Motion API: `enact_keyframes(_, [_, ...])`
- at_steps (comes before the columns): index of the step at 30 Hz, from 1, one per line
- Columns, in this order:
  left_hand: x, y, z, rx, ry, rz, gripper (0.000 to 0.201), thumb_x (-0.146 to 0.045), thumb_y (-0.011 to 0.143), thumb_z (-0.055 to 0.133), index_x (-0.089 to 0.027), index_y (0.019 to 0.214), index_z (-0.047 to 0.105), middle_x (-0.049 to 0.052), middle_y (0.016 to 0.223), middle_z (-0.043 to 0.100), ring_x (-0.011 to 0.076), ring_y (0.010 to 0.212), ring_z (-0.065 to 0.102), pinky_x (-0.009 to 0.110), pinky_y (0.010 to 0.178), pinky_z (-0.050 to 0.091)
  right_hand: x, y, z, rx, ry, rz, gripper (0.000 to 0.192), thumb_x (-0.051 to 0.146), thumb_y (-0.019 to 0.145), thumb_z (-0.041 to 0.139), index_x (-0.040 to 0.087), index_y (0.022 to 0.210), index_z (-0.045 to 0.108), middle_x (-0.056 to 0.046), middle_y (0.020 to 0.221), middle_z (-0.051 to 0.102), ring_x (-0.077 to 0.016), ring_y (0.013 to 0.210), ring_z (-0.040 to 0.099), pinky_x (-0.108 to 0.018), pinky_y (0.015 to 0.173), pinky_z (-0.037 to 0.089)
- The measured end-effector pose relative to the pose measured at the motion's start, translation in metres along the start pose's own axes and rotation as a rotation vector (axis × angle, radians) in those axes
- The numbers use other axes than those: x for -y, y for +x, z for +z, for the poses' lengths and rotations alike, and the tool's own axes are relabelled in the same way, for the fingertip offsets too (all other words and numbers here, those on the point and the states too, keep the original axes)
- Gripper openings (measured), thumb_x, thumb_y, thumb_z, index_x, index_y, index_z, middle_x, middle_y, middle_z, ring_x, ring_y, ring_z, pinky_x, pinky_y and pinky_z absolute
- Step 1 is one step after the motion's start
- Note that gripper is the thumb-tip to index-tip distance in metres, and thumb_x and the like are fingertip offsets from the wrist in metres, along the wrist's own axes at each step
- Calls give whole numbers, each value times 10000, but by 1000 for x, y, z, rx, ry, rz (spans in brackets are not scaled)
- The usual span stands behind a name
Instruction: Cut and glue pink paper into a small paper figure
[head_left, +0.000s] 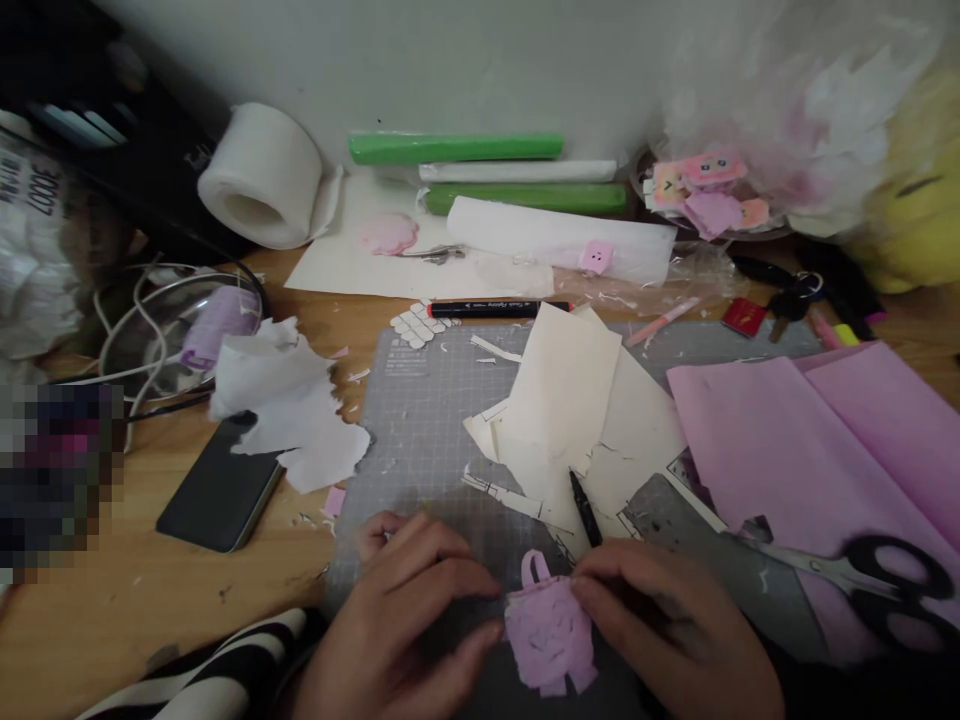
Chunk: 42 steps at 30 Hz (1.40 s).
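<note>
A small pink paper cut-out [551, 630] with a loop at its top sits between both hands at the front of the grey cutting mat [427, 420]. My left hand [409, 620] pinches its left edge with thumb and fingers. My right hand [667, 625] holds its right edge and also carries a thin black pen [585, 505] that points up and away. Cream paper sheets [577, 420] lie just behind the hands.
Scissors [862, 575] rest on pink paper [810, 450] at the right. A dark phone [221, 490] and torn white paper [289, 405] lie left of the mat. A black marker [495, 309], green rolls [457, 148], a white tape roll [262, 175] and keys [787, 295] sit further back.
</note>
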<state>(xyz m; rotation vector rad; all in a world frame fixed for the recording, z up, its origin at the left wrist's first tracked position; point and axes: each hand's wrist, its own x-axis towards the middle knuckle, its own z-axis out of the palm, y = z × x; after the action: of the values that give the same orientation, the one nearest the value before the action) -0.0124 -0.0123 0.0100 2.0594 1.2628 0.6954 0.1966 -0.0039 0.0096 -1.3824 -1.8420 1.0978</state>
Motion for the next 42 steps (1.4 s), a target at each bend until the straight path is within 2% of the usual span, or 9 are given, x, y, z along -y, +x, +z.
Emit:
enact_keyframes(3, [-1,-3,4,-64,-43,8,130,-224,828,493,-243,808,620,-20,701,583,143,660,515,333,663,308,0,1,-1,3,-37,-13,189,216,811,515,206,667,636,50,569,631,-74,514,584,-153,481,433])
enact_keyframes(5, [-2,-4,6,-73,-55,24,172,-241,846,474,-250,809,642,-17,697,578,143,653,506,343,666,292,-1,2,1,-48,-34,-38,206,233,823,505,208,666,637,44,567,631,-81,513,582,-167,472,424])
enact_keyframes(10, [-1,-4,6,-23,-36,40,199,-217,841,460,-270,882,648,-10,722,574,151,674,500,349,675,288,-3,4,1,-12,-81,-70,198,219,821,517,196,673,646,37,568,640,-79,510,583,-167,474,426])
enact_keyframes(15, [-1,0,1,53,16,-44,216,-183,777,514,-248,977,564,0,865,594,175,791,529,337,729,309,1,7,-3,-3,-76,-30,216,206,814,508,188,645,641,31,538,624,-82,489,574,-166,464,427])
enact_keyframes(21, [-2,10,-2,195,-15,-89,72,-181,783,560,-228,838,556,-33,778,593,154,756,536,303,706,311,1,3,-1,15,-54,47,213,198,799,531,185,605,619,36,521,601,-76,488,551,-171,480,400])
enact_keyframes(28, [0,10,0,193,-2,-63,86,-134,808,530,-213,779,548,-46,720,585,130,714,528,292,699,290,-1,2,0,54,10,21,165,190,805,537,198,674,637,45,575,628,-67,534,568,-165,518,398])
enact_keyframes(36, [0,9,-1,204,2,-58,90,-115,815,504,-193,776,526,-49,731,572,120,716,527,294,703,285,1,5,1,83,-137,-83,197,189,781,540,156,617,644,16,493,589,-79,462,532,-183,465,386])
enact_keyframes(39, [0,9,-1,211,-3,-66,90,-116,820,494,-190,772,515,-49,729,565,120,713,524,296,703,287,2,6,2,56,-154,-125,162,168,749,560,147,609,640,21,468,571,-74,441,514,-180,455,381])
enact_keyframes(42, [0,8,-1,207,-13,-78,89,-124,823,500,-194,770,513,-47,729,564,126,724,526,301,713,289,1,6,2,49,-133,-108,164,174,759,555,150,620,638,20,475,572,-75,441,512,-181,452,377])
